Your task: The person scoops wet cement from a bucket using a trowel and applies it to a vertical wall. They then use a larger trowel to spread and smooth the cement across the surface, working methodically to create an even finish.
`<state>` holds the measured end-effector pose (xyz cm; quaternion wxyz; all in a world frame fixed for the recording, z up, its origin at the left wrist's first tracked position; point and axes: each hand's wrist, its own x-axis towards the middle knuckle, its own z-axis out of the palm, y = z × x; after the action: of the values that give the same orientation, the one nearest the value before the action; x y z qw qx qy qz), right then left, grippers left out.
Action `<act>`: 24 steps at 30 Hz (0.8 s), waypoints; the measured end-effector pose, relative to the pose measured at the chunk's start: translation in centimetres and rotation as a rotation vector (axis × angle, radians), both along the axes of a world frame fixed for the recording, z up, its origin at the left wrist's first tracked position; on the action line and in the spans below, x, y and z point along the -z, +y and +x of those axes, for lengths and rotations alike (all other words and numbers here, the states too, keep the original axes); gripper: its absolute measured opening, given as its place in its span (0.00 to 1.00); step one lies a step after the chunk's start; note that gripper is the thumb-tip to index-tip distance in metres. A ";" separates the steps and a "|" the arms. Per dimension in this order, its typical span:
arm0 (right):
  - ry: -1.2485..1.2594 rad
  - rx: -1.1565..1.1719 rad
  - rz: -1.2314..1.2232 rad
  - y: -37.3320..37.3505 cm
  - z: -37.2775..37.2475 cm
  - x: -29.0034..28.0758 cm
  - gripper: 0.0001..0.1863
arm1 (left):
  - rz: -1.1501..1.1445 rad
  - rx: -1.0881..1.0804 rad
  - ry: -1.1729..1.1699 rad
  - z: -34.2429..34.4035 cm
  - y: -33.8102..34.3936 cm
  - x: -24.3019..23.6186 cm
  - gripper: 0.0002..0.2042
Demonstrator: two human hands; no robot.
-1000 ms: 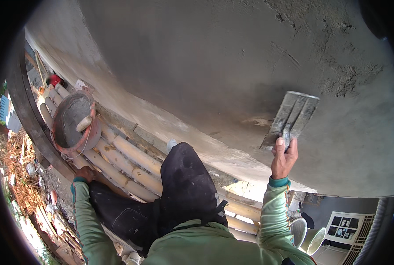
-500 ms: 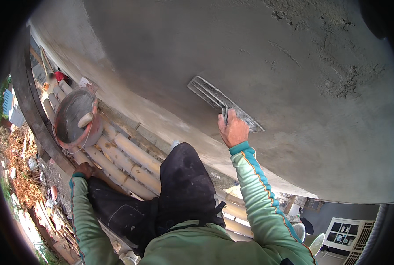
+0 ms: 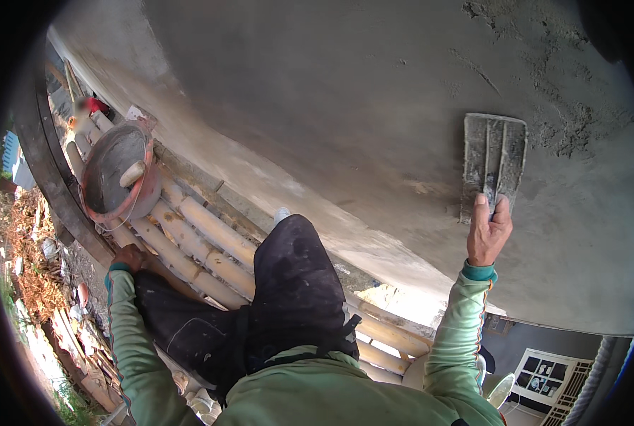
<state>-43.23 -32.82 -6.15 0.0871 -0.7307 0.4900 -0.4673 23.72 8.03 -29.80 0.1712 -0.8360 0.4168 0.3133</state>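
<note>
My right hand (image 3: 489, 231) is closed round the handle of a rectangular plastering trowel (image 3: 498, 142) with ribs on its back, smeared with grey mortar. The trowel lies against the wet grey plaster of the wall (image 3: 317, 92), its long sides running up and down in the picture. Just right of the trowel, a rough patch of mortar (image 3: 572, 131) stands out from the smoother coat. Low on the left, my left hand (image 3: 128, 257) is curled over the dark rail (image 3: 72, 216) beside my knee; its fingertips are partly hidden.
A reddish mortar bucket (image 3: 93, 202) with a wire handle stands on the bamboo pole platform (image 3: 221, 231), a pale rounded object (image 3: 132, 173) inside it. Rubble and dry debris (image 3: 33, 248) lie below, beyond the rail. A white-framed window (image 3: 544, 373) shows at lower right.
My right hand has carried the trowel to the right along the wall and turned it from a slant to nearly upright. My left hand stays at the rail.
</note>
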 end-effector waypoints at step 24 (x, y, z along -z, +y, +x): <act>-0.475 -0.114 0.277 0.3 -2.0 6.7 0.09 | -0.140 -0.217 -0.082 2.9 4.6 2.9 0.27</act>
<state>-45.21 -32.56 -12.86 0.3244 -0.6083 0.4734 -0.5484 26.66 12.63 -32.72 0.0946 -0.8983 0.3371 0.2656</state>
